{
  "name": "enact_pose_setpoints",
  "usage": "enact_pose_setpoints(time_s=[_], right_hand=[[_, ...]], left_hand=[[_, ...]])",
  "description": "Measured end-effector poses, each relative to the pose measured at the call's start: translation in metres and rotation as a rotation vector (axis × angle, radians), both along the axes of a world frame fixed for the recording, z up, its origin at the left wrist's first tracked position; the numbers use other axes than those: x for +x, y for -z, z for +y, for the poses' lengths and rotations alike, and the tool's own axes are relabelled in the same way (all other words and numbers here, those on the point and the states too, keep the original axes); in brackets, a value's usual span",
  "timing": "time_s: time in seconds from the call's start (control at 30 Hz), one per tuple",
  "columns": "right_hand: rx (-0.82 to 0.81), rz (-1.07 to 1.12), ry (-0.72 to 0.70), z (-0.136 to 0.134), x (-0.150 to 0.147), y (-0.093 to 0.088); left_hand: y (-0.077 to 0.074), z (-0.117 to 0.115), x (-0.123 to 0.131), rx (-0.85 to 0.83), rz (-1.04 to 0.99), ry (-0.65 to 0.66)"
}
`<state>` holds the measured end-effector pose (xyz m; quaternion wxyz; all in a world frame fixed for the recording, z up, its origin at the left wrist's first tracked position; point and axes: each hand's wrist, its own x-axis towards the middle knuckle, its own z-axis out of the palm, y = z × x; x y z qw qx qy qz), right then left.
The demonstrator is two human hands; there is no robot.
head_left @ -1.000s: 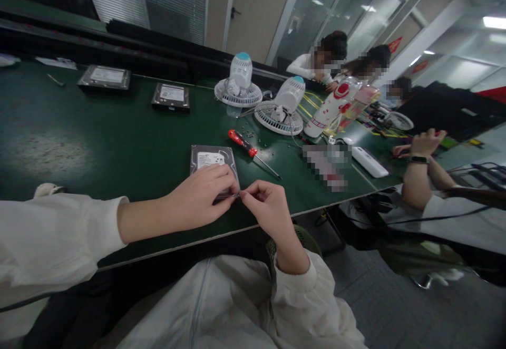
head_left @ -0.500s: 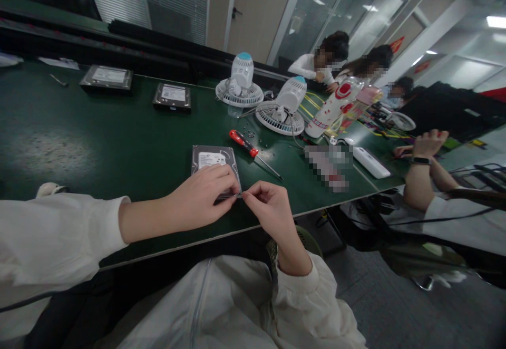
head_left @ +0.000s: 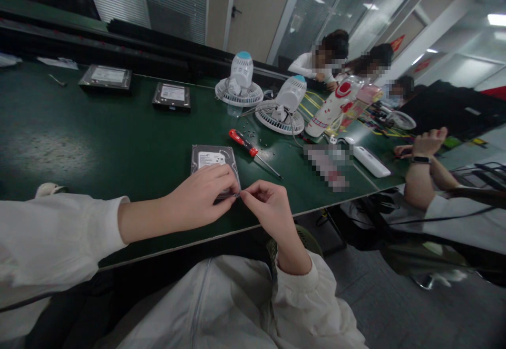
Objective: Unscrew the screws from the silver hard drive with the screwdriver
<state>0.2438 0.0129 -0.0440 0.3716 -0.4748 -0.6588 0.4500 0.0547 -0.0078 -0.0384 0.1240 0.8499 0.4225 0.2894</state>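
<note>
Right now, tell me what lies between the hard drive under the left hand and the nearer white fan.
In the head view, a red-and-black screwdriver and scattered small metal pieces lie between the hard drive and that fan.

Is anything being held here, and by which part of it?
The left grip holds the hard drive around its near right corner. The right grip is close by that corner; whether it pinches anything small cannot be told.
</note>
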Motion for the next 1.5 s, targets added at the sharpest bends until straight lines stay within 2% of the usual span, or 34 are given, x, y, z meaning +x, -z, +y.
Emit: enact_pose_setpoints(time_s=[0.83,0.97,1.07,1.13,1.17,1.23,1.27,1.37,1.5], right_hand=[[0.03,0.016,0.016,-0.001,-0.001,0.002],[0.093,0.02,0.034,0.004,0.005,-0.005],[0.195,-0.007,0.084,0.022,0.013,-0.023],[0.287,-0.074,0.09,0.043,0.016,-0.038],[0.387,-0.216,0.049,0.056,0.015,-0.045],[0.465,-0.481,-0.026,0.085,0.01,-0.055],[0.479,-0.61,-0.085,0.1,0.005,-0.057],[0.486,-0.716,-0.146,0.139,-0.015,-0.057],[0.416,-0.817,-0.235,0.167,-0.038,-0.049]], left_hand=[[0.001,0.0,0.0,0.011,0.006,0.005],[0.001,-0.001,0.0,0.009,0.006,0.001],[-0.001,-0.003,0.0,0.052,0.025,-0.021],[-0.004,-0.007,0.0,0.174,0.113,-0.02],[-0.005,-0.009,0.0,0.267,0.182,-0.004],[-0.006,-0.014,0.0,0.47,0.331,0.067],[-0.007,-0.017,0.0,0.555,0.387,0.115],[-0.007,-0.024,-0.001,0.689,0.469,0.248],[-0.007,-0.026,-0.001,0.669,0.543,0.291]])
